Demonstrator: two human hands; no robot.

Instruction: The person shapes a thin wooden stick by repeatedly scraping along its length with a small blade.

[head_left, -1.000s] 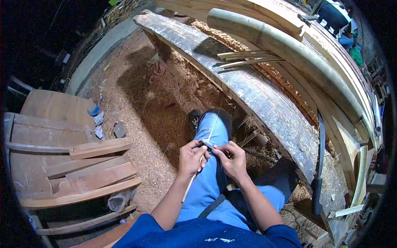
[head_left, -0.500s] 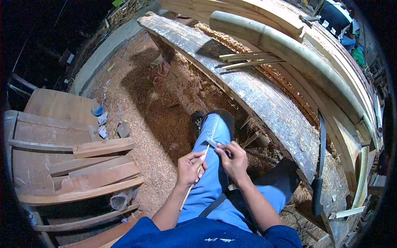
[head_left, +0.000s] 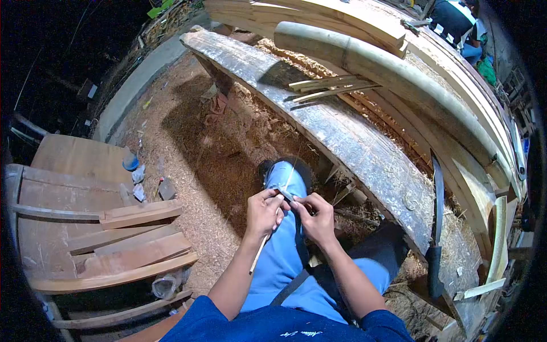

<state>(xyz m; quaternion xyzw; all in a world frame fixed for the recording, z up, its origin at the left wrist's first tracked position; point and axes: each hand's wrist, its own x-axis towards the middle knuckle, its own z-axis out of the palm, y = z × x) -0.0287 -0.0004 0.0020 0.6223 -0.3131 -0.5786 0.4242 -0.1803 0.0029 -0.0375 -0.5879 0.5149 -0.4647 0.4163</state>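
Note:
My left hand is closed around a thin pale strip, which looks like split bamboo. Its lower end sticks out below my palm, and a thin fibre extends past my fingers over my knee. My right hand pinches a small flat grey metal blade, set across the strip. My left fingertips are close beside the blade; whether they touch it I cannot tell. Both hands are above my blue trouser leg.
On the worn plank bench at my right lie several bamboo strips and a long knife with a black handle. Behind runs a thick bamboo pole. Wooden pieces rest at left. Shavings cover the floor. Another person is far right.
My left hand has moved forward with the strip, closer to the blade and my right hand. The right hand stays near the knee. The whole view has shifted slightly.

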